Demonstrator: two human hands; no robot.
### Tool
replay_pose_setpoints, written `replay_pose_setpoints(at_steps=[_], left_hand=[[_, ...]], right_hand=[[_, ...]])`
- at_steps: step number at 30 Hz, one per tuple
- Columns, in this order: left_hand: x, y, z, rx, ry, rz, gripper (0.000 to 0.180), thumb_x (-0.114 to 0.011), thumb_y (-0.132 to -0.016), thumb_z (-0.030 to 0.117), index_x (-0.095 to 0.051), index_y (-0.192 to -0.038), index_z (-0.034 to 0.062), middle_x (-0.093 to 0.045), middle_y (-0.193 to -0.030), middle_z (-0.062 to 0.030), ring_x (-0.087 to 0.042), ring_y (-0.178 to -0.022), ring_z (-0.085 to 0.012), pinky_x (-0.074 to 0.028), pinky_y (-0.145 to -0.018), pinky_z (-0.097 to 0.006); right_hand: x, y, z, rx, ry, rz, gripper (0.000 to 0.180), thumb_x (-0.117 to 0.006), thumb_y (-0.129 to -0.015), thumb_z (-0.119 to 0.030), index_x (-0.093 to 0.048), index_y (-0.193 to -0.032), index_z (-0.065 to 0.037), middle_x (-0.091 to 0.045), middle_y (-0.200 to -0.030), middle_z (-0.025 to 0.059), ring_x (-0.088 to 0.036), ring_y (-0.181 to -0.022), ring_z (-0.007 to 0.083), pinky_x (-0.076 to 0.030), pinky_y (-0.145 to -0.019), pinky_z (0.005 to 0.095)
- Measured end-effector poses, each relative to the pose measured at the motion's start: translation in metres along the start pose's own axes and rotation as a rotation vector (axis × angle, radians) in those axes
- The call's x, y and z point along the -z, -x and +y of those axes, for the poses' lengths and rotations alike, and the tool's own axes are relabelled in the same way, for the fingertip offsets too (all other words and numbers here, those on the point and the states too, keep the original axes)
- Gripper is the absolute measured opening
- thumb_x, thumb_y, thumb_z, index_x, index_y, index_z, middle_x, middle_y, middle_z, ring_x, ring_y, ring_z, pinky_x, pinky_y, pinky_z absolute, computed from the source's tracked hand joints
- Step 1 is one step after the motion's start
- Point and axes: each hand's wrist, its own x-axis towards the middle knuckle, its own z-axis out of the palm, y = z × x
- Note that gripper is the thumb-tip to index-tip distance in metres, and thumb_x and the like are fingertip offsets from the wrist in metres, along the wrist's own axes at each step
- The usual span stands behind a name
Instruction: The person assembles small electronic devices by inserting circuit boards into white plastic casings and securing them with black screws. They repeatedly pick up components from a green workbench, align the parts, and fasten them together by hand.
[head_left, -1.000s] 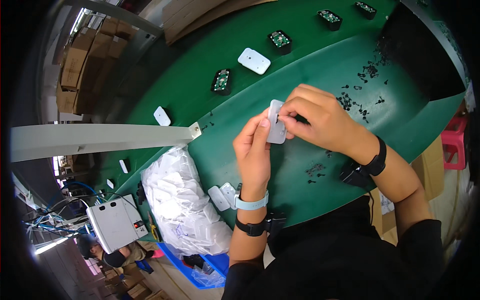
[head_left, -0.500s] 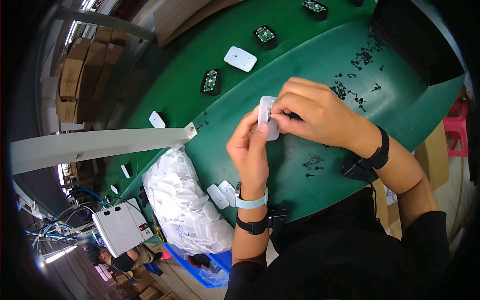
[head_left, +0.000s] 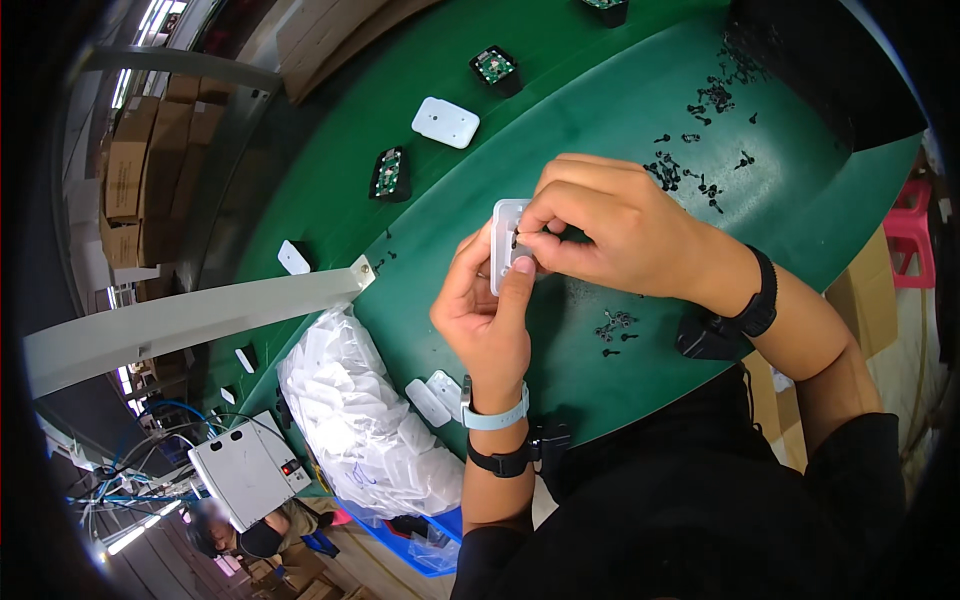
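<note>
The right hand [head_left: 615, 235] pinches a tiny black screw [head_left: 516, 241] against the white plastic cover [head_left: 503, 245] — a second ago these fingertips sat more to the side. The left hand [head_left: 487, 315] grips this cover above the green table [head_left: 640, 420], so the screw seems now placed at its hole — loose screws [head_left: 700, 100] lie beyond.

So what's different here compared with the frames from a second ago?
Little changed. The right hand has closed in over the small white plastic cover, its fingertips now pinching at the cover's face rather than its edge. The left hand still holds the cover from below. The loose black screws, the white cover on the green belt and the bag of white covers lie as before.
</note>
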Motion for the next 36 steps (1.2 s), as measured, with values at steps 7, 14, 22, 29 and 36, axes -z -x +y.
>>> replay_pose_setpoints(at_steps=[7,14,22,29,36], left_hand=[[-0.003,-0.002,0.009,0.052,0.016,-0.035,0.032,-0.063,-0.094,-0.003,-0.061,-0.125,-0.0094,-0.067,-0.114,-0.0144,-0.068,-0.087,-0.0176,-0.057,-0.075,-0.029],[-0.006,-0.006,0.009,0.219,0.172,-0.013,0.031,-0.059,-0.096,0.006,-0.059,-0.124,-0.0082,-0.069,-0.106,-0.0147,-0.066,-0.086,-0.0200,-0.055,-0.073,-0.033],[-0.010,-0.007,0.024,0.392,0.413,-0.064,0.034,-0.058,-0.097,0.010,-0.057,-0.127,-0.0045,-0.067,-0.115,-0.0121,-0.068,-0.101,-0.0230,-0.056,-0.090,-0.034],[-0.022,-0.004,0.044,0.191,0.167,0.040,0.028,-0.061,-0.095,0.001,-0.058,-0.121,-0.0090,-0.068,-0.112,-0.0186,-0.070,-0.097,-0.0248,-0.062,-0.084,-0.040],[-0.032,0.008,0.048,0.117,0.018,0.066,0.031,-0.062,-0.094,-0.005,-0.057,-0.123,-0.0106,-0.068,-0.113,-0.0207,-0.070,-0.100,-0.0253,-0.065,-0.076,-0.036]], right_hand=[[0.000,0.000,-0.001,-0.213,-0.185,0.002,0.018,-0.075,-0.080,-0.001,-0.062,-0.091,-0.001,-0.061,-0.080,0.0047,-0.059,-0.067,0.0142,-0.049,-0.060,0.0254],[0.004,-0.002,0.000,-0.582,-0.620,-0.151,0.022,-0.071,-0.085,-0.003,-0.063,-0.104,0.003,-0.065,-0.092,0.0071,-0.066,-0.065,0.0108,-0.051,-0.059,0.0217],[0.005,-0.003,0.011,-0.504,-1.011,-0.370,0.062,-0.079,-0.082,-0.003,-0.054,-0.138,-0.002,-0.060,-0.127,0.0077,-0.057,-0.121,0.0173,-0.048,-0.101,0.0322],[0.019,-0.011,-0.002,-0.474,-1.003,-0.220,0.048,-0.073,-0.085,0.004,-0.057,-0.130,0.002,-0.060,-0.128,0.0127,-0.062,-0.115,0.0186,-0.055,-0.096,0.0343],[0.016,-0.005,-0.004,-0.408,-0.713,-0.093,0.024,-0.069,-0.086,0.000,-0.067,-0.110,0.005,-0.067,-0.103,0.0096,-0.067,-0.093,0.0150,-0.058,-0.081,0.0299]])
